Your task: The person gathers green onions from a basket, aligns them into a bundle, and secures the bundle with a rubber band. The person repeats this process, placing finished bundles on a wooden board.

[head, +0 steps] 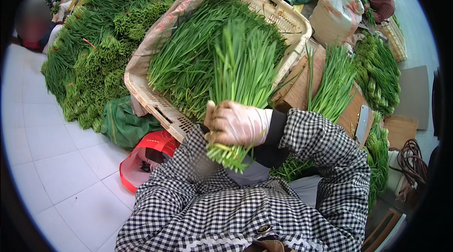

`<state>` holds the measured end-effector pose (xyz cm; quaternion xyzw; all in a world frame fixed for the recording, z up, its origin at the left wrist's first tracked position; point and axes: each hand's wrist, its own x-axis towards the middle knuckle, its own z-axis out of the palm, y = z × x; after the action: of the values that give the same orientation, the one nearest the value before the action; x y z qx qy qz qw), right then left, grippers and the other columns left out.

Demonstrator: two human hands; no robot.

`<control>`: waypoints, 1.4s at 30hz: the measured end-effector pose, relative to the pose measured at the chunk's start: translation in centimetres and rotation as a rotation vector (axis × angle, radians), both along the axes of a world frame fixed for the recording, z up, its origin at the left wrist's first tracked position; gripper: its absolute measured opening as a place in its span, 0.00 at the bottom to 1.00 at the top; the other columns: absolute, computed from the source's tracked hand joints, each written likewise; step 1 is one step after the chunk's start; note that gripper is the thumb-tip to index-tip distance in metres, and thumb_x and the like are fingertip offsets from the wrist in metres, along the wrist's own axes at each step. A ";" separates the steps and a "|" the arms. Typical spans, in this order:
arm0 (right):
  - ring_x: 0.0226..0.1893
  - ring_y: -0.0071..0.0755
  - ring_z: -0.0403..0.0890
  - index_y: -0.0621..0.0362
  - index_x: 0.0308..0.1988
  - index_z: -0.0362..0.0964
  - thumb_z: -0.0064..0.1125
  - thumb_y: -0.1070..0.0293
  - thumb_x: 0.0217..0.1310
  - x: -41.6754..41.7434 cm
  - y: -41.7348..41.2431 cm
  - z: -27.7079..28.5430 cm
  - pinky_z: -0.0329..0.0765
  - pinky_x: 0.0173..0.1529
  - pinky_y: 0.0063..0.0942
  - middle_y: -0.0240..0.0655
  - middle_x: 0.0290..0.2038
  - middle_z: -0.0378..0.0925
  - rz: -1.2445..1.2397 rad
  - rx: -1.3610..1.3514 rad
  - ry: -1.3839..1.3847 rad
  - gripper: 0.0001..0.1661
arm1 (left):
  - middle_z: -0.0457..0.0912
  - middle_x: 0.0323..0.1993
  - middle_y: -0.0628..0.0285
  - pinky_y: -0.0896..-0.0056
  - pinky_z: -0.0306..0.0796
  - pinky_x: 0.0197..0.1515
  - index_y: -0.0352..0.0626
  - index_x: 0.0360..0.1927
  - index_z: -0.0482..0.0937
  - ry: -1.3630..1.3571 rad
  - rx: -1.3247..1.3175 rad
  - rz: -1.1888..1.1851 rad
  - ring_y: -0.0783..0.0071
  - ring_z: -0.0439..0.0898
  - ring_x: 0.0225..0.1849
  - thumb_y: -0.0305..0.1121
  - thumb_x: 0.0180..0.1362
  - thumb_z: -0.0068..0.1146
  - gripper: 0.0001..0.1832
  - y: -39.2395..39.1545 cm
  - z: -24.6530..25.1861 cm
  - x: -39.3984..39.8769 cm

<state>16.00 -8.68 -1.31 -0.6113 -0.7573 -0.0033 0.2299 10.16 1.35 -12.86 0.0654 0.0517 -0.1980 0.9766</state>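
Observation:
My right hand (239, 122), in a thin whitish glove, is closed around a thick bunch of garlic chives (244, 64). The cut pale stem ends stick out below the fist towards my body, and the green leaves fan away from me. My left sleeve reaches up to the same bunch, but my left hand is almost wholly hidden behind the right hand and the stems. A gloved fingertip shows at the left of the fist; whose hand it belongs to is unclear. Just beyond lies a cream plastic crate (166, 119), lined with woven sacking and heaped with loose chives (191, 53).
At left a large pile of tied chive bundles (95, 57) lies by a green sack (127, 122) and a red bag (148, 152). At right, more chives (334, 82) rest on a wooden board near a cleaver (361, 122). A full woven sack (334, 11) stands behind. Other people sit nearby.

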 end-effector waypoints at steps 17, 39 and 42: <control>0.67 0.49 0.55 0.63 0.68 0.38 0.57 0.49 0.59 -11.7 -12.2 1.4 0.54 0.69 0.42 0.52 0.67 0.51 -0.744 0.205 1.873 0.51 | 0.74 0.56 0.48 0.58 0.77 0.53 0.36 0.64 0.60 -0.233 0.080 -0.293 0.59 0.79 0.52 0.42 0.56 0.57 0.35 2.2 4.9 -3.3; 0.44 0.27 0.80 0.61 0.54 0.66 0.65 0.61 0.55 -11.9 -39.6 18.4 0.78 0.48 0.28 0.37 0.46 0.78 -1.042 0.815 0.472 0.29 | 0.81 0.45 0.57 0.70 0.77 0.46 0.35 0.51 0.74 -1.382 0.694 -0.123 0.71 0.81 0.40 0.40 0.46 0.72 0.31 -32.5 28.0 1.8; 0.35 0.25 0.80 0.59 0.47 0.71 0.64 0.66 0.55 -11.6 -41.8 15.6 0.77 0.42 0.26 0.34 0.38 0.80 -1.165 1.026 0.704 0.20 | 0.82 0.43 0.57 0.70 0.78 0.45 0.38 0.50 0.76 -1.784 0.994 -0.001 0.67 0.82 0.41 0.40 0.51 0.68 0.26 -35.4 27.1 3.5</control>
<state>4.44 -50.46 14.28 -0.6890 -0.1108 -0.2734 0.6620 13.69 -34.05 14.24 0.5870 -0.6182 -0.0335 0.5217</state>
